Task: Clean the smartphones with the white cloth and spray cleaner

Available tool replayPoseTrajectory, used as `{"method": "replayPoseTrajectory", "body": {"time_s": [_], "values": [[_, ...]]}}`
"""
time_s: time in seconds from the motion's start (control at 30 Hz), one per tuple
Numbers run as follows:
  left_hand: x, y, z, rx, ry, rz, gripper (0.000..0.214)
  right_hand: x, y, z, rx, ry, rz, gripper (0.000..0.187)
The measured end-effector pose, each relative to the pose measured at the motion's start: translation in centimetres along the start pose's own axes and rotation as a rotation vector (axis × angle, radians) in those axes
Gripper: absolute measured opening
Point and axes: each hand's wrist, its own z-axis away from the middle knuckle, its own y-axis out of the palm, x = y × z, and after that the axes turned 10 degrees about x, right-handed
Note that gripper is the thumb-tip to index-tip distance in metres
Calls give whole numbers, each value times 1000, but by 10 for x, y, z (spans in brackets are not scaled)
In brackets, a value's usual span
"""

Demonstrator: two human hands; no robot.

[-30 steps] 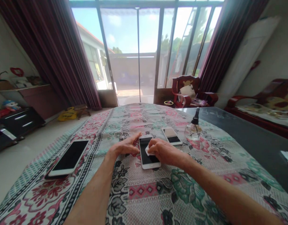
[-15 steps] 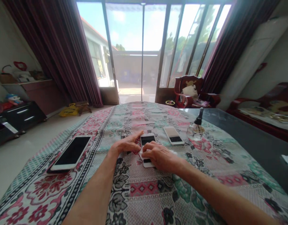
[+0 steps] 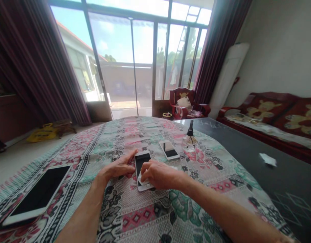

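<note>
A white smartphone (image 3: 142, 160) with a dark screen lies face up on the patterned tablecloth (image 3: 137, 216). My left hand (image 3: 120, 166) holds it along the left edge, index finger stretched to the top corner and thumb lower down. Pinched in my right hand (image 3: 157, 173) is a white wipe (image 3: 142, 183), pressed on the lower half of the screen; most of it is hidden by the fingers. Beyond my right hand lies a second white smartphone (image 3: 169, 150), screen up. To its right stands a clear spray bottle (image 3: 189, 143) with a black nozzle.
A large white tablet (image 3: 40, 192) rests at the left of the table. On the dark table surface (image 3: 236, 152) at right sits a small white piece (image 3: 268, 160). Beyond are a red wooden armchair (image 3: 182, 103), a sofa (image 3: 269, 111) and glass doors (image 3: 120, 67).
The view has turned to the right, so things sit further left. My right hand with the wipe has shifted on the screen, baring more of its upper part. My left hand stays at the edge.
</note>
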Motion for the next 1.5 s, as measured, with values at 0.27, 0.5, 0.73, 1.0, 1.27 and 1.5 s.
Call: {"method": "replayPoseTrajectory", "body": {"time_s": [0.27, 0.5, 0.73, 1.0, 1.27, 1.5], "values": [[0, 2, 0, 16, -17, 58, 95, 2, 1, -6, 26, -32, -48, 33], [-3, 3, 1, 7, -36, 115, 94, -26, -10, 6, -30, 86, -85, 36], [-12, 5, 3, 33, -33, 179, 94, -10, 5, -11, -127, 19, 35, 30], [-7, 6, 1, 46, -37, 224, 95, -29, 5, -14, -170, 321, 114, 26], [-8, 6, 0, 47, -43, 249, 97, -26, 4, -14, -264, 391, 177, 32], [-3, 6, -2, 45, -17, 256, 93, -27, 8, -22, -181, 357, 147, 31]]}}
